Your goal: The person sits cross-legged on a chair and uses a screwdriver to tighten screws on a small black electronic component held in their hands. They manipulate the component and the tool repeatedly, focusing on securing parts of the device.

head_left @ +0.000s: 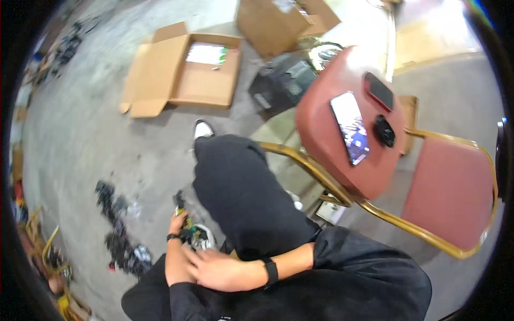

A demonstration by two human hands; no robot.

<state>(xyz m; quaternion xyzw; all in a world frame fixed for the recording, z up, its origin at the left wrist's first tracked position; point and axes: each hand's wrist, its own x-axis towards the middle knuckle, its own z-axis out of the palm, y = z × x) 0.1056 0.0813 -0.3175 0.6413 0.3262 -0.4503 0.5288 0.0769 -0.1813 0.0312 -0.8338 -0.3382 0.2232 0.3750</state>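
My left hand (178, 222) reaches down beside my leg, closed round a small dark thing with a yellow-green part (180, 201), too blurred to name. Right by it, a white-rimmed container or bag (204, 235) with green and dark contents shows partly. My right hand (217, 269) lies across my left forearm with its fingers stretched out, and nothing shows in it. Its fingertips are slightly smeared. Dark bands circle both wrists.
A red padded chair (321, 128) on my right carries two phones (350, 128) and a black case-like object (384, 131). Another red chair (450, 187) stands beyond. An open cardboard box (206, 88) lies ahead, a black box (284, 85) nearby. Dark scraps (120, 235) litter the floor on the left.
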